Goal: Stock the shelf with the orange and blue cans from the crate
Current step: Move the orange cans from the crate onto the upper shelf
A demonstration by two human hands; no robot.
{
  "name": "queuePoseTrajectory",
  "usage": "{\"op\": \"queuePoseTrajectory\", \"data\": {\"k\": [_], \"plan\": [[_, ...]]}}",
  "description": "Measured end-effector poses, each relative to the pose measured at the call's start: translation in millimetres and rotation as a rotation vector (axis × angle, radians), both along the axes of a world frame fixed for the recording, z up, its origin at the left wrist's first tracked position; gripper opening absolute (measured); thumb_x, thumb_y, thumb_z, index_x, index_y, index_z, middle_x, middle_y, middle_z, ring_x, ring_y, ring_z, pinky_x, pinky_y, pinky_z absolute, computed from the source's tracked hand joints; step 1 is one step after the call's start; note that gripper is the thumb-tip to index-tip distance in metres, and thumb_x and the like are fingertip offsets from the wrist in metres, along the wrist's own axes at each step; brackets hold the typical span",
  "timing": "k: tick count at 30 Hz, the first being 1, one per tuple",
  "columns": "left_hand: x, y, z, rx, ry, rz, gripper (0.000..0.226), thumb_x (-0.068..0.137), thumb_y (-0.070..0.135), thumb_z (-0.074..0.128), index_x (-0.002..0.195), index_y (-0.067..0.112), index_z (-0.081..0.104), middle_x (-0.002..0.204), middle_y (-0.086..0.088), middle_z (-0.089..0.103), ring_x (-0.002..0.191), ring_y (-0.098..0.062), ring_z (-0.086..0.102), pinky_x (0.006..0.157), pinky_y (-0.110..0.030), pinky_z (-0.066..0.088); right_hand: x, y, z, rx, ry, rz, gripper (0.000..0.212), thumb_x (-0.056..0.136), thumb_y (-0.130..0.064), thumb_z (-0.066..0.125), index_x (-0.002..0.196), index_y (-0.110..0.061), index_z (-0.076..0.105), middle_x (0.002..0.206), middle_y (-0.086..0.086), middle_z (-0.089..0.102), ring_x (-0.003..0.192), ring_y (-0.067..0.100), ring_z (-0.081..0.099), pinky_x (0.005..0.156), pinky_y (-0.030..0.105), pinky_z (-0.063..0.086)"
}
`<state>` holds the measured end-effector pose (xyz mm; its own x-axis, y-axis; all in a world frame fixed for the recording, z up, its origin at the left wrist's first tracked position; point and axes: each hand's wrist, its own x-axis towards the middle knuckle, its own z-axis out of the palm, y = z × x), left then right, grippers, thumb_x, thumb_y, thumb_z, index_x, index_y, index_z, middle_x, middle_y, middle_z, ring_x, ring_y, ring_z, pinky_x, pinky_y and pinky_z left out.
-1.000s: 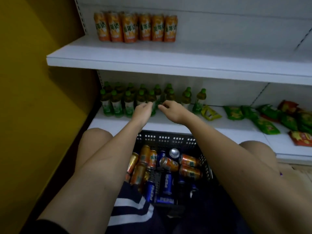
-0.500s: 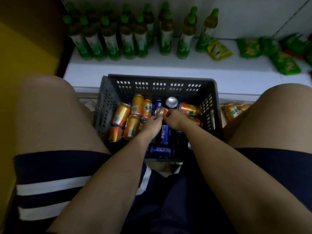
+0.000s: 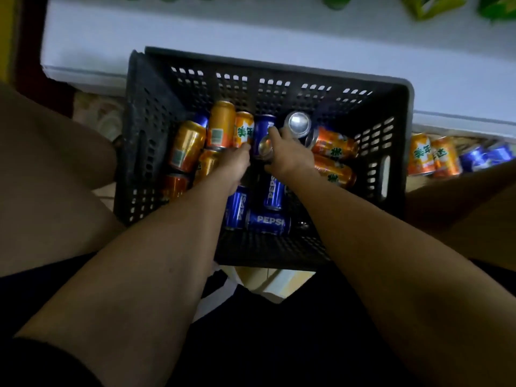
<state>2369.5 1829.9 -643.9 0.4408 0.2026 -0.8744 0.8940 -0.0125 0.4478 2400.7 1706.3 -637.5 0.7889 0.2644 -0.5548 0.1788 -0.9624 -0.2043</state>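
Orange and blue aluminium drink cans, mixed lot, lying loose in a black perforated plastic crate (image 3: 396, 152) on the floor between the person's knees.

Head view:
- Right hand (image 3: 290, 157): fingers curled round a can lying on its side (image 3: 265, 148), silver end facing up; body colour hidden by the hand.
- Left hand (image 3: 237, 160): just left of that grip, fingertips against an orange can with green characters (image 3: 243, 129); whether it clasps the can cannot be told.
- Beyond the grip: one blue can (image 3: 262, 125); one can showing its silver end (image 3: 299, 122).
- Right of the grip: two orange cans on their sides (image 3: 333, 143).
- Left of the grip: cluster of orange-gold cans (image 3: 190, 146).
- Nearer than the grip, under the wrists: three blue Pepsi cans (image 3: 268, 222).
- Outside the crate, far right: more orange and blue cans on the floor (image 3: 432, 157).
- Beyond the crate: white bottom shelf (image 3: 279, 29), green packets at its far edge, blurred.
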Motion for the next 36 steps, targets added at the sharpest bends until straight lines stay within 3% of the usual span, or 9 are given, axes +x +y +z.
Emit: {"op": "queuePoseTrajectory", "data": {"k": [9,13,17,20,24,28,32,35,36], "plan": [[-6,-7,-31,-0.111,0.163,0.016,0.037,0.099,0.044,0.041,0.123,0.019,0.055,0.115,-0.003,0.063,0.101,-0.021,0.059,0.078,-0.036,0.046,20,1,-37,-0.153,-0.043,0.159,0.081,0.089,-0.02,0.067,0.152,-0.025,0.016,0.138,0.017,0.043,0.106,0.042,0.061,0.065,0.039,0.037],[5,-12,-25,-0.136,0.118,0.018,0.028,0.1,0.043,0.041,0.114,0.023,0.054,0.113,-0.002,0.061,0.109,-0.024,0.056,0.086,-0.039,0.045,24,0,-32,-0.139,-0.04,0.164,0.077,0.089,-0.024,0.067,0.149,-0.026,0.019,0.134,0.016,0.048,0.106,0.04,0.061,0.064,0.038,0.038],[8,-8,-15,-0.119,0.071,0.018,0.045,0.102,0.043,0.035,0.137,0.018,0.048,0.126,-0.003,0.058,0.119,-0.023,0.052,0.095,-0.041,0.042,15,-9,-19,-0.054,-0.11,0.104,0.073,0.085,-0.028,0.072,0.141,-0.022,0.025,0.123,0.014,0.056,0.097,0.037,0.064,0.064,0.038,0.042],[4,-2,-3,-0.091,0.015,0.059,0.047,0.101,0.042,0.036,0.138,0.016,0.049,0.128,-0.005,0.058,0.12,-0.025,0.052,0.095,-0.041,0.041,8,-13,0,0.161,-0.147,-0.151,0.077,0.079,-0.033,0.078,0.135,-0.018,0.026,0.122,0.014,0.058,0.095,0.036,0.065,0.07,0.04,0.051],[-4,1,9,-0.101,-0.027,0.083,0.047,0.101,0.044,0.034,0.134,0.017,0.053,0.123,-0.004,0.059,0.117,-0.026,0.053,0.1,-0.043,0.041,0,-11,22,0.636,-0.011,-0.788,0.071,0.073,-0.031,0.08,0.126,-0.014,0.035,0.126,0.012,0.052,0.11,0.028,0.056,0.092,0.043,0.053],[-13,0,36,-0.089,-0.128,0.093,0.047,0.099,0.041,0.035,0.131,0.015,0.056,0.121,-0.004,0.062,0.116,-0.027,0.055,0.098,-0.042,0.043,-7,-13,62,1.002,0.294,-1.299,0.056,0.082,-0.039,0.074,0.122,-0.01,0.05,0.112,0.01,0.059,0.097,0.025,0.064,0.082,0.042,0.061],[-19,-2,63,-0.097,-0.227,0.091,0.043,0.103,0.042,0.031,0.133,0.017,0.05,0.119,-0.003,0.062,0.112,-0.021,0.056,0.091,-0.039,0.042,-18,-14,87,1.226,0.575,-1.392,0.067,0.078,-0.054,0.072,0.129,-0.016,0.054,0.119,0.014,0.066,0.093,0.024,0.067,0.07,0.032,0.057],[-10,-1,87,-0.086,-0.323,0.135,0.031,0.103,0.037,0.035,0.117,0.019,0.055,0.1,-0.001,0.061,0.091,-0.017,0.058,0.077,-0.033,0.046,-15,-9,115,1.38,0.672,-1.388,0.062,0.084,-0.051,0.068,0.129,-0.01,0.055,0.112,0.015,0.068,0.092,0.025,0.068,0.068,0.029,0.055],[-5,2,95,-0.074,-0.351,0.139,0.032,0.103,0.037,0.036,0.119,0.017,0.055,0.105,-0.003,0.061,0.093,-0.017,0.059,0.076,-0.033,0.048,-15,-8,127,1.438,0.717,-1.353,0.062,0.086,-0.049,0.067,0.129,-0.006,0.055,0.109,0.016,0.069,0.093,0.025,0.069,0.067,0.029,0.056]]}}
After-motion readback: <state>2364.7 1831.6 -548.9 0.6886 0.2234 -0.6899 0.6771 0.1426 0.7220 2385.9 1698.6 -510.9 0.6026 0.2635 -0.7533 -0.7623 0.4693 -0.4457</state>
